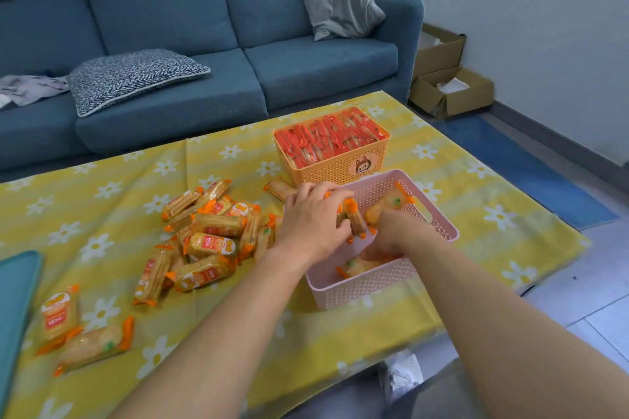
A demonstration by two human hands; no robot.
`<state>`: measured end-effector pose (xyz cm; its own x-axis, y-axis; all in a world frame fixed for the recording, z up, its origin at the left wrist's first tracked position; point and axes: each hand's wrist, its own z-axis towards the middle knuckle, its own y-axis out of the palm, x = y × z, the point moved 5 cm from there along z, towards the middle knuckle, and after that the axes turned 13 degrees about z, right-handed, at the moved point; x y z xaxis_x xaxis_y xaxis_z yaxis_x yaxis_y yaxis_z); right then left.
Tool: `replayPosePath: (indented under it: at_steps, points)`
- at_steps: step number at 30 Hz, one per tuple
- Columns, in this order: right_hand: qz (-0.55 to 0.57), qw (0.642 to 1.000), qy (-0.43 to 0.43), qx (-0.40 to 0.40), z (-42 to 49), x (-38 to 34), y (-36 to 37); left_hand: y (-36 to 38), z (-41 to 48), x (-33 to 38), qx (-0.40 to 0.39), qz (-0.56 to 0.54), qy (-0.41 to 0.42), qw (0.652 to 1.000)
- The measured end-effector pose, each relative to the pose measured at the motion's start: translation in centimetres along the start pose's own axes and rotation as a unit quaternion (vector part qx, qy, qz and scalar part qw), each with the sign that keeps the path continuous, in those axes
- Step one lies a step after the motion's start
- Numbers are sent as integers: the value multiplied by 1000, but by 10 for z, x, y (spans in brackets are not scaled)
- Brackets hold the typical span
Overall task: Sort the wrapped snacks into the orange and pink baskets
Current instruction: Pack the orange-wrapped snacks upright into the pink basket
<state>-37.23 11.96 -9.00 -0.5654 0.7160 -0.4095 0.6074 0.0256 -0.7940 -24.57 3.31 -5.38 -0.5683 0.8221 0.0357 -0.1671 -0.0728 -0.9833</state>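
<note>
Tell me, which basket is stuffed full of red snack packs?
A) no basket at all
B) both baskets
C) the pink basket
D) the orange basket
D: the orange plastic lattice basket is packed up to its rim with red wrapped snacks, while the pink plastic lattice basket holds only a few yellow wrapped snacks.

Left hand [313,219]: knuckles up, fingers curled round wrapped snacks [355,223].
Right hand [396,231]: bent down at the wrist, fingertips hidden.
Forearms: both bare, stretched forward, nearly side by side.
</note>
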Motion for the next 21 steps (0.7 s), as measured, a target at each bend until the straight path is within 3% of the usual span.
replayPosePath:
  at_steps: [7,11,14,21]
  points:
    - [64,997,-23,-49,-7,0,-13,-9,29,26,13,-7,18,1000]
    - [98,994,-35,44,-16,5,-44,-8,58,52,-33,-44,72,996]
    - [51,985,-63,149,-21,11,-62,3,73,72,-58,-54,112,991]
    - [72,990,-39,117,-14,30,-60,22,86,93,-11,55,159,986]
